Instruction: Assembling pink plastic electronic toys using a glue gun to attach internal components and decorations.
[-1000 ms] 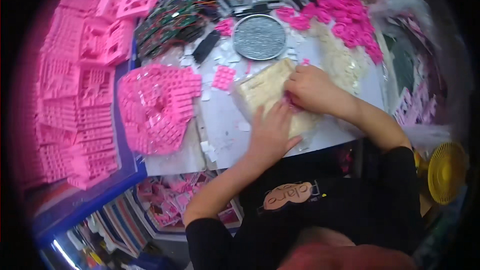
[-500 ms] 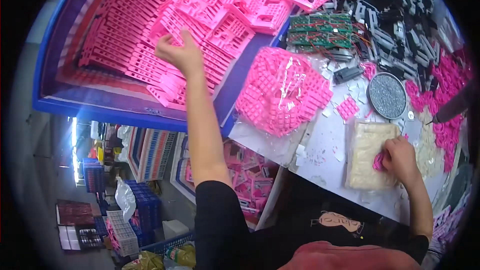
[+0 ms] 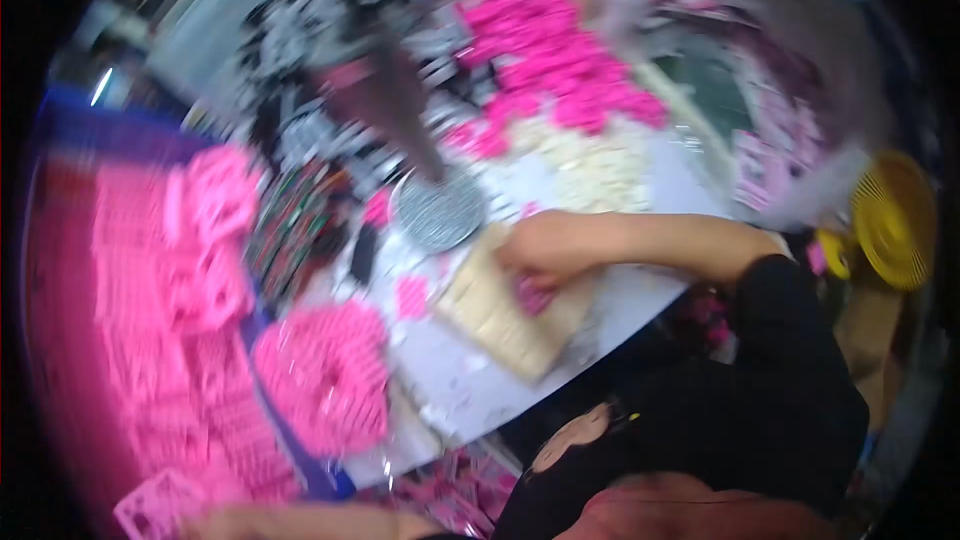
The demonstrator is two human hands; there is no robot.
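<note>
My right hand (image 3: 548, 248) is closed around a small bundle of pink cord (image 3: 535, 295), just over a flat cream-coloured packet (image 3: 490, 305) on the white table. At the lower left edge, my left hand (image 3: 215, 522) is cut off and smeared by motion. Its end meets a pink plastic panel with holes (image 3: 158, 505); whether the fingers grip it is unclear. More pink panels (image 3: 150, 340) fill the blue-edged tray beside it. Between the tray and the packet lies a clear bag of pink keypads (image 3: 325, 380).
Behind the packet stands a round dish of small metal pieces (image 3: 438, 208), with a dark, blurred hanging tool (image 3: 385, 100) in front. Farther back lie pink cord bundles (image 3: 560, 50), black and grey parts (image 3: 310, 110), and green circuit boards (image 3: 300, 220). A yellow basket (image 3: 890, 220) is at right.
The view has swung right, and the whole picture is blurred. My left hand, earlier pinched above the panels, now shows only at the lower left edge. My right hand stays at the packet.
</note>
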